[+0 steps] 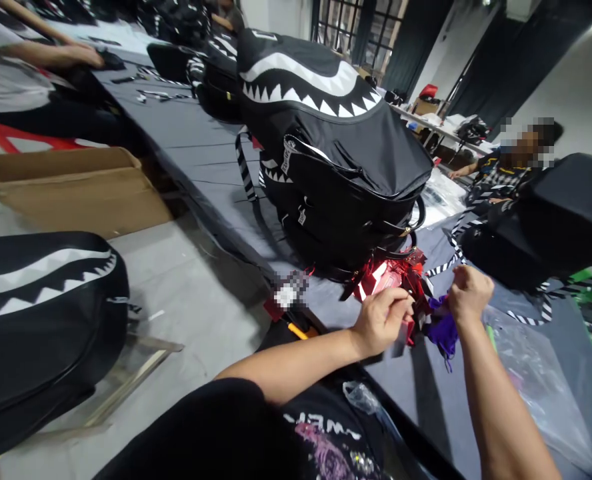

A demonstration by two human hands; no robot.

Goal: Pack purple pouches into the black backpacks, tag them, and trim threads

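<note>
My left hand point(383, 321) is closed in a pinch just in front of a heap of shiny red foil tags point(383, 277). Whatever sits between its fingertips is too small to make out. My right hand point(469, 293) is curled into a fist a little to the right, and its contents are hidden. A purple drawstring pouch point(443, 333) lies between the two hands, right beside the fist. Behind the foil, black backpacks point(336, 160) with white shark-teeth prints are stacked on the grey-covered table point(176, 140).
Another black backpack point(551, 220) with striped straps lies at right, near clear plastic bags point(541, 393). On the left are a shark-print backpack point(46, 333) and an open cardboard box point(76, 193). A co-worker's hand point(79, 57) works at far left; another person point(516, 160) sits across.
</note>
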